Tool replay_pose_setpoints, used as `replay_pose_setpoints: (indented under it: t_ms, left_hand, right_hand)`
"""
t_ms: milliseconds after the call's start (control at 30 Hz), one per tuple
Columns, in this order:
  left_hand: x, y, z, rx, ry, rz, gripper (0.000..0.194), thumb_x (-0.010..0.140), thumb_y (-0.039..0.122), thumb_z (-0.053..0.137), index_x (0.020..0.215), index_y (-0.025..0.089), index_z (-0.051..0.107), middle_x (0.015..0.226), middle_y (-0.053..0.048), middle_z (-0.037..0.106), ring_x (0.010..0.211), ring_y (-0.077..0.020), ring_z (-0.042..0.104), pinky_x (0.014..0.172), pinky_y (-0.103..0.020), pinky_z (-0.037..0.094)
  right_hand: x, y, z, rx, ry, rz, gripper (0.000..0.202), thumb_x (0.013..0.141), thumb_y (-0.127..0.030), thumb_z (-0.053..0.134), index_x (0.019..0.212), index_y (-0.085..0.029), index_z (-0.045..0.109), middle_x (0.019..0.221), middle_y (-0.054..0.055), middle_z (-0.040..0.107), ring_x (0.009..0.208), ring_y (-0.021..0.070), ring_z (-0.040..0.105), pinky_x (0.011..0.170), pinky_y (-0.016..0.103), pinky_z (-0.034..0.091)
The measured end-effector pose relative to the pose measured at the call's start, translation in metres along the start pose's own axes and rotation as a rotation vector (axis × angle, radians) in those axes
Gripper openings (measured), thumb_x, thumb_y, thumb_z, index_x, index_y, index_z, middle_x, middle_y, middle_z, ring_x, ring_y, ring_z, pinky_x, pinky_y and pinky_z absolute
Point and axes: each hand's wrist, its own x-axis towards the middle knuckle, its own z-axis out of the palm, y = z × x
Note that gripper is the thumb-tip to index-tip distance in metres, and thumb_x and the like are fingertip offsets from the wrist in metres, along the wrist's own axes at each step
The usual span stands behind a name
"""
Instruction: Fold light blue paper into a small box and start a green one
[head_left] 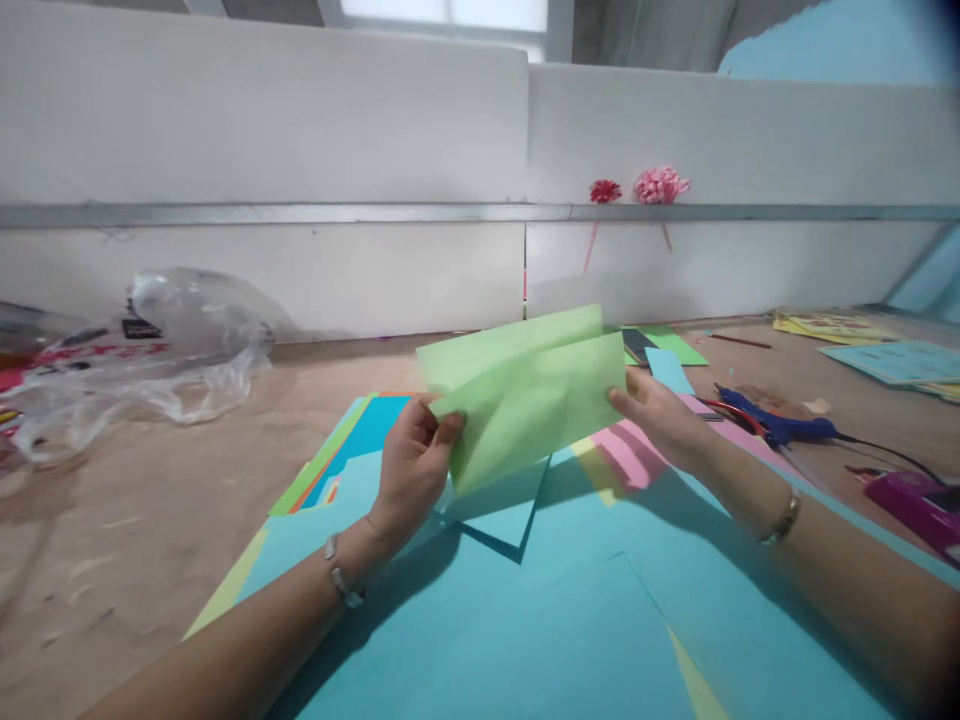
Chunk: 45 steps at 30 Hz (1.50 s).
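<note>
White panels (262,120) stand behind the bench (187,510), crossed by a metal rail (337,213) and lit by a bright window (450,12) above. The green paper (532,410) is held up between the two hands, above the light blue sheets (570,630). The left hand (416,460) is closed on its left side, thumb in front at the edge; the right hand (660,415) pinches its right edge with thumb and fingers. Both wrists wear metal bracelets.

Pale green and thin-looking, the paper shows two overlapping layers, the front one tilted and slightly bowed, the back one reaching higher; whether it is one folded sheet or two cannot be told.

Large light blue sheets cover the near part of the brown bench, with a fan of green, orange and blue sheets (375,425) at their left and pink paper (630,453) just beyond them. A crumpled clear plastic bag (202,345) lies at the far left. To the right are a blue corded tool (787,420), a magenta object (907,505) and a brown pencil (741,341). One red flower (605,191) and one pink flower (660,185) show at the rail.
</note>
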Motion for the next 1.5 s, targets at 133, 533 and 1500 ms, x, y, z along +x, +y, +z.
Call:
replay_pose_setpoints:
  t_ms: [133, 533, 1500]
  left_hand:
    - [0.000, -0.001, 0.000, -0.023, -0.031, -0.008, 0.030, 0.079, 0.044, 0.070, 0.085, 0.018, 0.055, 0.067, 0.003, 0.057, 0.059, -0.0113, 0.051, 0.053, -0.021, 0.039]
    - [0.002, 0.004, 0.000, -0.208, -0.042, -0.271, 0.080, 0.070, 0.025, 0.069, 0.140, 0.017, 0.032, 0.080, 0.000, 0.069, 0.065, -0.0159, 0.065, 0.060, -0.026, 0.051]
    - [-0.003, 0.012, -0.034, 0.394, -0.362, -0.561, 0.011, 0.060, 0.030, 0.057, 0.060, 0.019, 0.054, 0.053, 0.004, 0.050, 0.050, -0.0126, 0.045, 0.048, -0.023, 0.031]
  right_hand:
    - [-0.003, 0.009, 0.006, 0.171, 0.081, 0.124, 0.062, 0.066, -0.062, 0.077, 0.111, -0.021, 0.067, 0.113, 0.010, 0.071, 0.107, 0.0286, 0.065, 0.090, 0.040, 0.052]
    - [-0.012, -0.003, 0.023, 0.124, 0.278, 0.232, 0.030, 0.062, -0.039, 0.077, 0.080, -0.018, 0.067, 0.076, 0.003, 0.070, 0.068, 0.0167, 0.062, 0.062, 0.028, 0.050]
    - [-0.015, 0.016, 0.028, -0.696, -0.007, 0.295, 0.038, 0.075, -0.045, 0.050, 0.051, -0.023, 0.030, 0.049, -0.004, 0.033, 0.048, 0.0128, 0.036, 0.049, 0.027, 0.024]
